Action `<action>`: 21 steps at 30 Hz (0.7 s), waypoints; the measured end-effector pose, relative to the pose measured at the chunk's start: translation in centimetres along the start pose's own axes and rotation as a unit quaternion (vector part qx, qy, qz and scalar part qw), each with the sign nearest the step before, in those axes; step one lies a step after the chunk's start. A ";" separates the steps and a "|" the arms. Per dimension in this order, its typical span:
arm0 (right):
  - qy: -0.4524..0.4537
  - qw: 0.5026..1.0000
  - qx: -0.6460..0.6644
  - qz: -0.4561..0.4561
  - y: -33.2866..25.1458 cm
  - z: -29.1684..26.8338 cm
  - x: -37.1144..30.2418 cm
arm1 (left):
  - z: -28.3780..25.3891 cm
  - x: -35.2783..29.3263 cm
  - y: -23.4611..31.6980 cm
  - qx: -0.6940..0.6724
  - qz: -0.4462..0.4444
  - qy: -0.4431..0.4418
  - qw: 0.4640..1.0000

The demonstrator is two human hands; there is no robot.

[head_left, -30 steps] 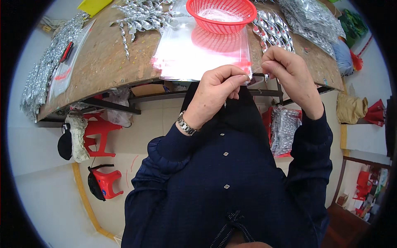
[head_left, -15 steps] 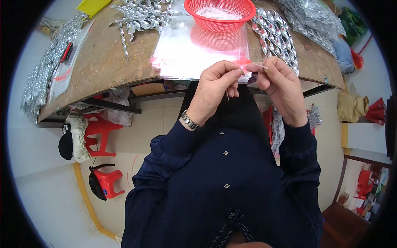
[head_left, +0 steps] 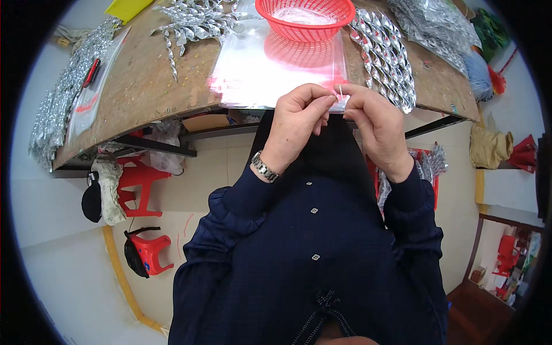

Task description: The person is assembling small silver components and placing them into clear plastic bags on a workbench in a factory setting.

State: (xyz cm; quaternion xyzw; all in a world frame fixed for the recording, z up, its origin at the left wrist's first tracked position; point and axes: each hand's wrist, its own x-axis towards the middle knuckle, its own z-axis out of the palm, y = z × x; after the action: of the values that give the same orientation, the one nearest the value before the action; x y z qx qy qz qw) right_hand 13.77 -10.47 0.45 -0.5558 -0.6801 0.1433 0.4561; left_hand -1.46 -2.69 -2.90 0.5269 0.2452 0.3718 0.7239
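Note:
Just past the table's near edge my two hands come together, fingertips almost touching. My left hand [head_left: 299, 122], with a metal watch on its wrist, is closed in a pinch, thumb against forefinger. A short piece of thin white string [head_left: 340, 89] shows at the fingertips between the hands. My right hand [head_left: 376, 122] is closed too, its bent forefinger and thumb at the string. The exact grip of the fingers on it is partly hidden. Behind the hands lies a stack of clear plastic bags [head_left: 270, 69] with pinkish edges.
On the bags stands a red plastic basket [head_left: 305, 30] of fine white strands. Twisted silver strips [head_left: 382, 54] lie to its right, more silver spirals [head_left: 195, 26] to its left. Silver tinsel [head_left: 60, 92] and a red-black cutter [head_left: 91, 73] are far left. Red stools [head_left: 152, 253] stand below.
My right hand has moved left and slightly down toward my left hand. The string, earlier stretched out at the right fingertips, now stands up between both hands. The left hand has hardly moved.

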 end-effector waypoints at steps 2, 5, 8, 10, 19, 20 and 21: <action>-0.010 0.991 -0.098 -0.087 0.4 -0.2 0.2 | -0.1 0.0 0.1 0.017 -0.009 -0.004 1.000; -0.010 0.974 -0.174 -0.142 -0.1 -0.7 0.5 | 0.0 -0.1 0.4 0.013 -0.033 -0.003 0.999; -0.026 0.959 -0.222 -0.172 -0.3 -0.7 0.6 | -0.2 0.0 0.4 0.009 -0.038 -0.006 0.999; -0.037 0.951 -0.240 -0.190 -0.4 -0.6 0.6 | -0.2 0.0 0.5 0.014 -0.044 -0.009 0.999; -0.044 0.938 -0.267 -0.216 -0.1 -0.3 0.2 | 0.0 -0.3 0.5 0.014 -0.055 -0.014 0.998; -0.044 0.938 -0.267 -0.216 -0.1 -0.3 0.2 | 0.0 -0.3 0.5 0.024 -0.054 -0.017 0.998; -0.044 0.945 -0.250 -0.207 -0.2 -0.3 0.3 | 0.0 -0.3 0.5 0.023 -0.054 -0.018 0.998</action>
State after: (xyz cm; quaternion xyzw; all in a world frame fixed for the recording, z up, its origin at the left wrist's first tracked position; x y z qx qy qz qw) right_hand 13.89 -10.38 0.87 -0.4925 -0.8135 -0.1046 0.2912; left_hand -1.78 -2.85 -2.45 0.5361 0.2686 0.3173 0.7347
